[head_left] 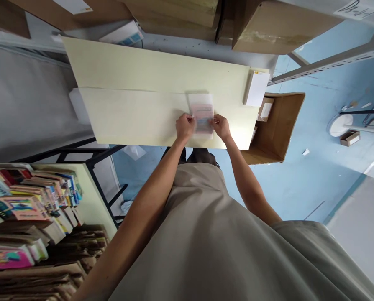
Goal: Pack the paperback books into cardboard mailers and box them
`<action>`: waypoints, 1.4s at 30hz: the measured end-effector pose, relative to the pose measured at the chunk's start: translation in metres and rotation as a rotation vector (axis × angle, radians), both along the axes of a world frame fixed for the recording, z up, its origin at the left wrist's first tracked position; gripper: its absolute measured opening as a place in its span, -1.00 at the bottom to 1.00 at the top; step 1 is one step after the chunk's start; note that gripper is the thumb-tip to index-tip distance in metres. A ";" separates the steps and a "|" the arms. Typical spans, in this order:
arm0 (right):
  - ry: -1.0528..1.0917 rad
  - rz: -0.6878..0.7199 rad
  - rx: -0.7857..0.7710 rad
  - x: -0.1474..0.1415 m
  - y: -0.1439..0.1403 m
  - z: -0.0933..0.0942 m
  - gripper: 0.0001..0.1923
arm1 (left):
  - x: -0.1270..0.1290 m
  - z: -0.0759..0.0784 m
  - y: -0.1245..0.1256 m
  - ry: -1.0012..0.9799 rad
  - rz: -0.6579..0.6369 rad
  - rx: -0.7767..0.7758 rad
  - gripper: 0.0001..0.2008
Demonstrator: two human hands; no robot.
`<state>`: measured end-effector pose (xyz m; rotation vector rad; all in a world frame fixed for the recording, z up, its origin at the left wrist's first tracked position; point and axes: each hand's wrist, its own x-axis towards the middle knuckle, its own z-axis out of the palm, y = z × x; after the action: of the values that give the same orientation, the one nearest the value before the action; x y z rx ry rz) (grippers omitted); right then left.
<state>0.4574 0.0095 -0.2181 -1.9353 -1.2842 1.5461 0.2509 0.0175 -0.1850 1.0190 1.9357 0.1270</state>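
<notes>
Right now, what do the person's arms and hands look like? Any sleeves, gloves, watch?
Both arms are bare from the hands up as far as the view shows. The left hand and right hand wear no gloves, and no watch, band or ring shows on either. No sleeve reaches the forearms. The only clothing in view is a loose beige garment over the body.

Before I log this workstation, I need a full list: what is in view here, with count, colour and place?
table: one, pale yellow, centre.
booklet in clear sleeve: one, pink and blue, on the table's near edge.
white card stack: one, table's right end.
open carton: one, brown, on the blue floor right of the table.
boxes: several, brown, beyond the table.
books: many, multicoloured, lower left.
left hand: grip on the booklet's left edge.
right hand: grip on its right edge.
</notes>
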 end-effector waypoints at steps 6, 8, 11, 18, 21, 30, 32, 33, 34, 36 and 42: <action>0.040 -0.014 -0.035 0.000 -0.005 0.015 -0.80 | 0.004 0.017 -0.031 -0.095 -0.091 0.204 -0.75; 0.067 -0.032 -0.052 -0.004 -0.006 0.019 -0.80 | 0.014 0.024 -0.046 -0.178 -0.183 0.258 -0.62; 0.075 -0.022 -0.053 -0.007 -0.006 0.028 -0.79 | 0.032 0.026 -0.064 -0.201 -0.221 0.290 -0.33; -0.284 0.508 0.250 -0.007 0.017 0.064 -0.68 | 0.040 0.004 -0.070 -0.233 -0.185 0.319 -0.53; -0.185 0.893 0.390 -0.025 0.047 0.056 -0.72 | 0.036 0.001 -0.071 -0.243 -0.175 0.340 -0.57; -0.123 1.245 0.330 -0.050 0.139 -0.005 -0.49 | 0.021 0.007 -0.078 -0.292 0.006 0.251 -0.63; -0.144 1.231 0.312 -0.047 0.156 -0.011 -0.45 | 0.016 0.009 -0.080 -0.322 0.095 0.200 -0.67; -0.150 1.196 0.301 -0.046 0.164 -0.013 -0.45 | 0.013 0.010 -0.081 -0.341 0.145 0.167 -0.69; -0.158 1.140 0.291 -0.046 0.171 -0.014 -0.46 | 0.011 0.010 -0.082 -0.359 0.198 0.132 -0.72; -0.184 1.009 0.278 -0.050 0.182 -0.016 -0.46 | 0.006 0.011 -0.083 -0.391 0.311 0.061 -0.76; -0.176 0.950 0.251 -0.068 0.189 -0.034 -0.45 | 0.001 0.010 -0.080 -0.630 0.762 -0.072 -0.70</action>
<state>0.3892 0.1983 -0.2520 -1.3578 -2.5644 1.4508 0.2517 -0.0623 -0.1747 0.1033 1.6124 0.7094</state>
